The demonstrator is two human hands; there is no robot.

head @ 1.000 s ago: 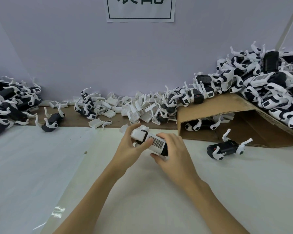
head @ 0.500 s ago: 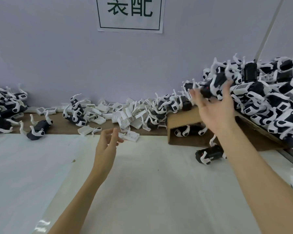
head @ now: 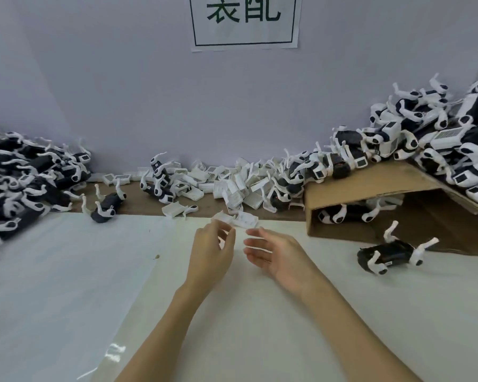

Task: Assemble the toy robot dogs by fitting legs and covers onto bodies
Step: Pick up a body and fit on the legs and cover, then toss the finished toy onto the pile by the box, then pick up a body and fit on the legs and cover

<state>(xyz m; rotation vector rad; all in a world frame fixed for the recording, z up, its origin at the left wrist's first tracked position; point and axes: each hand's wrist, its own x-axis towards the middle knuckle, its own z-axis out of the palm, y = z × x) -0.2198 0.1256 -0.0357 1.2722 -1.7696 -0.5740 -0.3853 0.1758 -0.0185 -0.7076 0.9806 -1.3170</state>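
Both hands empty, fingers loosely spread: left hand (head: 211, 250), right hand (head: 273, 255), low over bench (head: 66, 271), mid-scene.

Nearest white cover (head: 247, 218) just beyond fingertips, at edge of cover pile (head: 232, 186).

Legged black body (head: 384, 255) lies near right, by cardboard ramp (head: 370, 183).

Likely step: fetch cover and body. Pinch cover by edges, align before pressing.
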